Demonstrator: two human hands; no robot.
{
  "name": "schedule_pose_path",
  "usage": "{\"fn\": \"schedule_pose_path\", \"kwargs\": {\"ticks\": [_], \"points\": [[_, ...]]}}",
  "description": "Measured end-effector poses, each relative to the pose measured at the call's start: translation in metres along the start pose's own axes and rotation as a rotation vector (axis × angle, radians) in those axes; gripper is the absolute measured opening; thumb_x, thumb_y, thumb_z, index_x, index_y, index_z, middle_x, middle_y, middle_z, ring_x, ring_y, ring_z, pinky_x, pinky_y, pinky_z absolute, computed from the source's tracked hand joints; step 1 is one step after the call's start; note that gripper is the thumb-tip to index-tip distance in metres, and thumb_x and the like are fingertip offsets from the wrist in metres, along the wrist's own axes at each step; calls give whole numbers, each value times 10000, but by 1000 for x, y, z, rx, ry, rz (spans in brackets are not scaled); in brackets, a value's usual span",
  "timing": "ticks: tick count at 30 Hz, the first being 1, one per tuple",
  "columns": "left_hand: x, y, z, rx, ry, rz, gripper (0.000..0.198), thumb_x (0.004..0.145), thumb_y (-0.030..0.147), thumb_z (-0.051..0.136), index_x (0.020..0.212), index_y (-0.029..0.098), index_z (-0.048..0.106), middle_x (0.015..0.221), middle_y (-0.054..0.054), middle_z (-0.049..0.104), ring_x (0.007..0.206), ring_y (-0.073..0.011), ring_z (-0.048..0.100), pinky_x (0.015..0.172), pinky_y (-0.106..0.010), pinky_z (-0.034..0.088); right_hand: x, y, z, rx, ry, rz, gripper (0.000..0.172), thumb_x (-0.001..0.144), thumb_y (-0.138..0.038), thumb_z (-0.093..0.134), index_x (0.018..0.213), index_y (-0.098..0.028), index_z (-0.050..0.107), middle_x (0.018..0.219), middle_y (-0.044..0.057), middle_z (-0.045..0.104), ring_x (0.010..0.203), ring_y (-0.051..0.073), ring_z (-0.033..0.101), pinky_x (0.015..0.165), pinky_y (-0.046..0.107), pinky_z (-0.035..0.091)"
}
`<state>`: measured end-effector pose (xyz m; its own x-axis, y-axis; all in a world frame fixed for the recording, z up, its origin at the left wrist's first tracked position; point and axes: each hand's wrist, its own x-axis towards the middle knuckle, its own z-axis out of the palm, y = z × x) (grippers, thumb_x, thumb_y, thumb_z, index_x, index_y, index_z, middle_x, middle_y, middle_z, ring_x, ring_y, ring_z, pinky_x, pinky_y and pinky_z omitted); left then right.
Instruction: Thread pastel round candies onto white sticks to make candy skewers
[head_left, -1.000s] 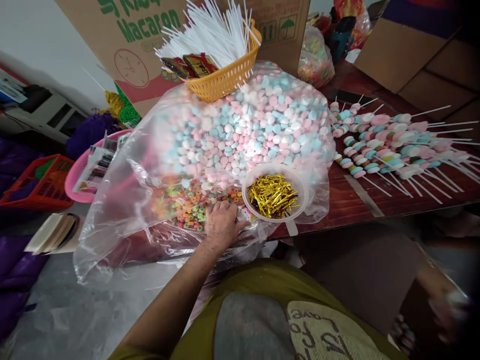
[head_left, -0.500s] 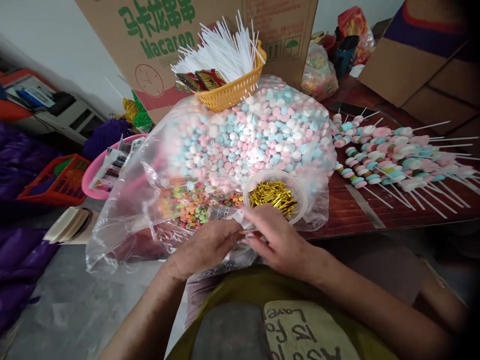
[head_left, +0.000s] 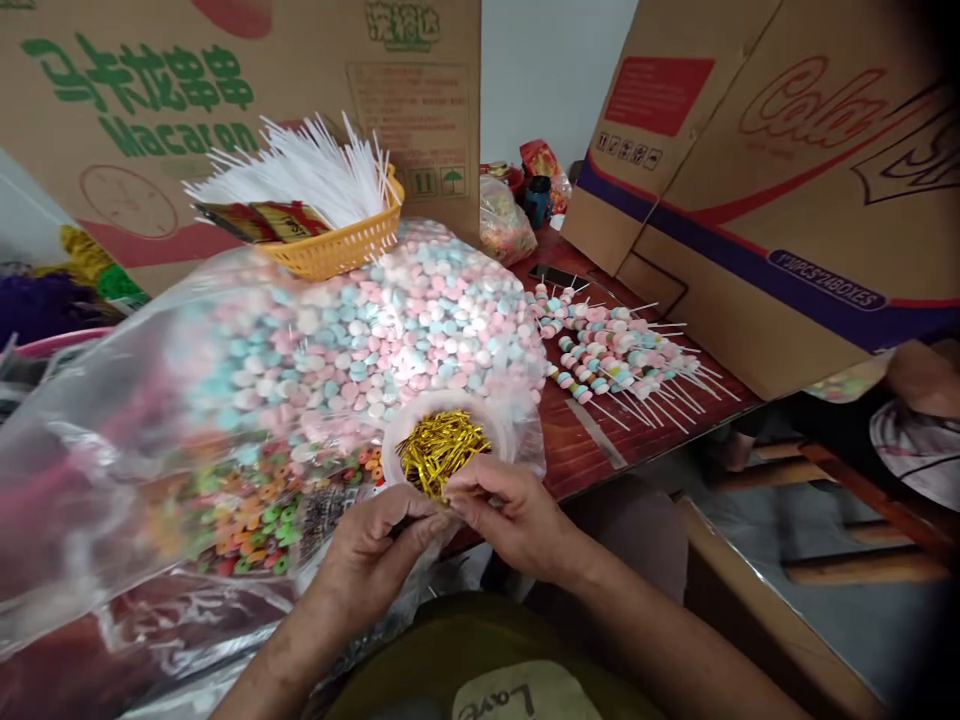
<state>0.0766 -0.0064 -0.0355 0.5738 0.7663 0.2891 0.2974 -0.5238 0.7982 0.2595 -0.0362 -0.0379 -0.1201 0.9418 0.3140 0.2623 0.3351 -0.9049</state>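
Note:
My left hand (head_left: 375, 550) and my right hand (head_left: 517, 515) meet just in front of a round, clear plastic tub (head_left: 504, 432). The tub holds many thin gold foil twist ties (head_left: 442, 445). On each hand the thumb and fingers are pinched together, and the fingertips almost touch. Whatever small thing sits between them is too small and hidden to make out. Left of the tub, colourful ring-shaped cereal (head_left: 255, 525) shows through clear plastic. Behind it lies a big clear bag of pink, white and blue marshmallows (head_left: 360, 340).
A yellow basket (head_left: 337, 250) of white sticks and dark packets stands behind the marshmallows. Finished-looking marshmallow skewers (head_left: 622, 350) lie on the red table (head_left: 577, 460) at the right. Large cardboard boxes (head_left: 420, 120) stand behind. Another person's arm (head_left: 926, 385) shows at the far right.
The view has swung to the right, bringing the right-hand box and another person into sight. My hands stay pinched together, with their fingertips now at the tub's near edge.

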Motion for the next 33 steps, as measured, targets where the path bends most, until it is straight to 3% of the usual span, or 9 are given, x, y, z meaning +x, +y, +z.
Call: {"fn": "schedule_pose_path", "kwargs": {"ticks": [6, 9, 13, 18, 20, 23, 26, 29, 33], "points": [[11, -2, 6, 167, -4, 3, 214, 883, 218, 494, 695, 172, 586, 595, 25, 572, 543, -89, 517, 520, -172, 401, 8, 12, -15, 133, 18, 139, 241, 853, -315, 539, 663, -167, 520, 615, -29, 464, 592, 90, 414, 550, 210, 346], [10, -5, 12, 62, 7, -118, 96, 838, 259, 579, 823, 169, 608, 681, 11, 617, 572, -98, 542, 532, -183, 428, 9, 16, -19, 75, 0, 156, 283, 854, -353, 534, 643, -167, 502, 604, -30, 449, 585, 91, 401, 541, 214, 335], [11, -4, 11, -89, 60, -173, 144, 820, 251, 618, 718, 149, 606, 640, 3, 630, 582, -98, 553, 560, -183, 445, 10, 17, -25, 97, 3, 207, 365, 858, -424, 527, 602, -178, 444, 571, -39, 410, 551, 87, 367, 506, 212, 316], [13, 3, 3, -98, -7, -124, 181, 860, 227, 570, 704, 147, 619, 610, 25, 598, 562, -79, 513, 552, -166, 409, 15, 11, -28, 151, -108, 135, 308, 798, -396, 631, 1019, -190, 573, 924, 21, 593, 805, 132, 521, 689, 239, 421], [13, 5, 1, -59, -53, -128, 247, 891, 245, 519, 677, 149, 596, 580, 33, 559, 542, -75, 484, 526, -162, 382, 17, 9, -23, 134, -149, 101, 191, 816, -338, 600, 919, -177, 594, 839, 10, 584, 756, 122, 511, 666, 232, 410], [10, 2, 1, 47, -87, -129, 258, 916, 272, 477, 728, 153, 607, 604, 27, 571, 561, -83, 497, 538, -169, 389, 18, 8, -12, 52, -48, 67, 253, 851, -305, 529, 641, -175, 476, 608, -34, 445, 589, 91, 403, 544, 214, 328], [6, -2, 4, 106, -40, -113, 145, 852, 301, 595, 884, 162, 618, 675, 24, 621, 584, -92, 541, 543, -172, 418, 13, 10, -3, -116, 38, -14, 329, 869, -306, 490, 585, -183, 377, 558, -44, 378, 542, 80, 352, 512, 221, 272], [4, -6, 8, 190, 31, -4, 90, 838, 238, 615, 784, 167, 605, 644, 30, 628, 567, -86, 564, 535, -160, 423, 7, 12, 3, -206, 109, -17, 402, 895, -347, 437, 551, -190, 300, 515, -49, 318, 502, 74, 321, 486, 223, 248], [2, -7, 9, 269, 132, 207, 78, 867, 176, 561, 810, 171, 614, 657, 27, 652, 568, -83, 586, 563, -162, 444, 11, 27, -23, -366, 195, 108, 466, 904, -460, 382, 523, -195, 337, 489, -37, 360, 485, 86, 376, 476, 210, 309]]}}
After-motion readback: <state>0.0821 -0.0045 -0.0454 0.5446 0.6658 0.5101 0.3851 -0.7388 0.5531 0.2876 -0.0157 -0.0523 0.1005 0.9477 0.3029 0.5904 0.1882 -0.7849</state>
